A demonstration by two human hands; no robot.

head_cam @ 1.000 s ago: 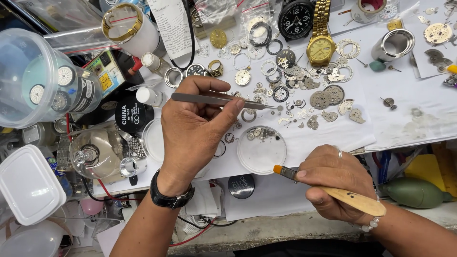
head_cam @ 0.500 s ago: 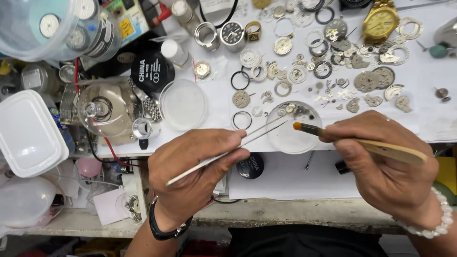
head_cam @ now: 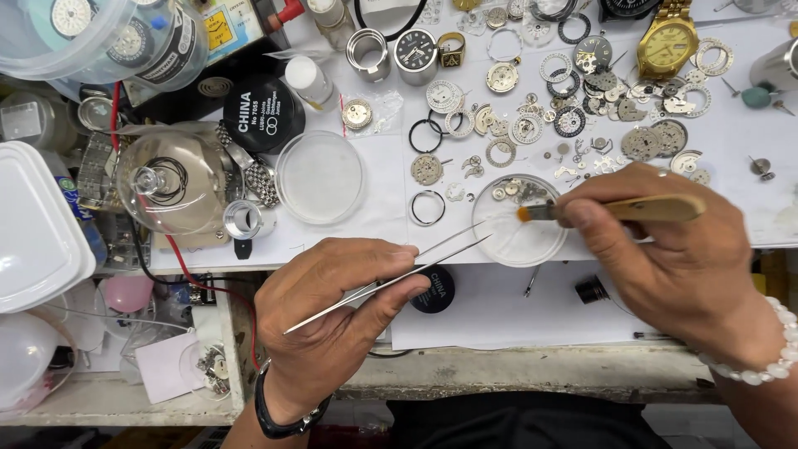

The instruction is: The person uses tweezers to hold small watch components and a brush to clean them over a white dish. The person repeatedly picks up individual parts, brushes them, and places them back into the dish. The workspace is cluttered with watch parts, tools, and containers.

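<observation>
Two hands over one round clear dish (head_cam: 517, 241) | left hand (head_cam: 341, 308) pinches steel tweezers (head_cam: 391, 278), tips narrow, long axis pointing up-right at dish's left rim | right hand (head_cam: 665, 249) grips wooden-handled brush (head_cam: 623, 209), bristles already above dish, nearer.

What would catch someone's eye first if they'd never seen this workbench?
Probably the two hands at the front edge: the left hand holds thin steel tweezers, the right hand a wooden-handled brush, both aimed at a small round clear dish of tiny parts. Behind them, silvery watch gears and rings litter the white table, with a gold wristwatch at the far right.
</observation>
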